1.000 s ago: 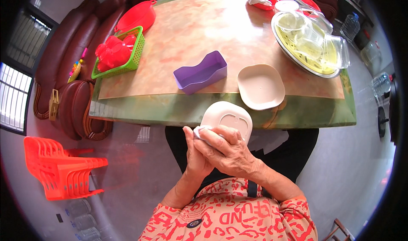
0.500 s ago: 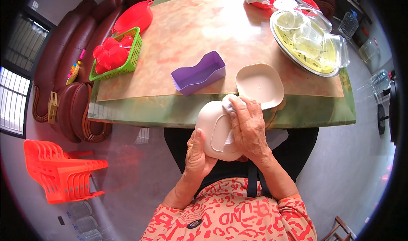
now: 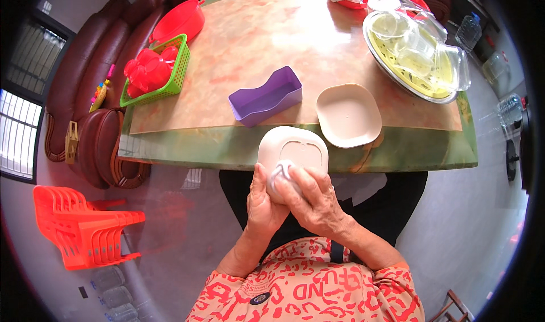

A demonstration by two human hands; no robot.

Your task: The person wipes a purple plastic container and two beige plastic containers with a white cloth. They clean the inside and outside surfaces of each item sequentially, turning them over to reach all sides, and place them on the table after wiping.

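A cream square dish with rounded corners (image 3: 284, 137) is held bottom up over my lap, by the table's near edge. My left hand (image 3: 263, 204) grips its lower left side, thumb along the edge. Bunched in my right hand (image 3: 314, 201) is a white cloth (image 3: 281, 171), pressed against the underside of the dish near my left thumb. Farther off on the table lies a second cream square dish (image 3: 348, 115), open side up. To its left stands a purple open box with a dipped side (image 3: 265, 99).
At the left, a green basket (image 3: 180, 66) holds red cups beside a red basin (image 3: 181, 22). A metal-rimmed bowl with a yellow strainer (image 3: 374, 55) carries clear containers at the right. Red plastic chairs (image 3: 85, 225) are stacked on the floor at left.
My right hand has slid the cloth down and left across the dish's underside. The held dish has turned, and its far edge is now tipped up more.
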